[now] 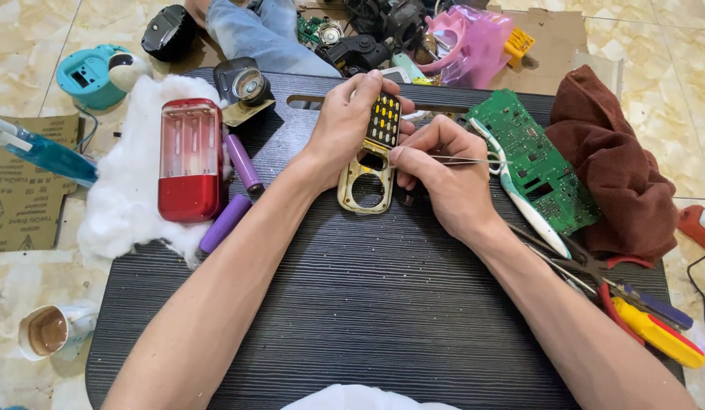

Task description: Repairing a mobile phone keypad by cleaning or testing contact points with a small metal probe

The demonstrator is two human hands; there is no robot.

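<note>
Head view looks straight down on both hands meeting near the far middle of a dark ribbed table (367,304). The left hand (345,125) is curled closed around the upper part of a phone housing (371,159), thumb and fingers pinching its edges so the piece stands slightly tilted with its lower end resting on the table; that grip seems meant to steady it and turn its inner face toward the person. The right hand (443,178) is closed in a fine pinch on thin metal tweezers (462,159), whose tips point left and reach the middle of the housing, just below the keypad, a hold that suits precise picking work.

The housing is a gold-coloured frame, worn and scuffed, with a black pad of yellow keys in its upper half and two empty cut-outs below, one rectangular and one round.

Left of the hands lie a red battery case (189,163) with an open clear tray on white cotton wadding (124,190), and two purple cylindrical cells (235,190) just beside it. To the right, within easy reach, sit a green circuit board (538,156), a white and teal toothbrush (519,190) laid across it, a brown cloth (618,167), and pliers and screwdrivers (641,304) at the table's edge.
</note>
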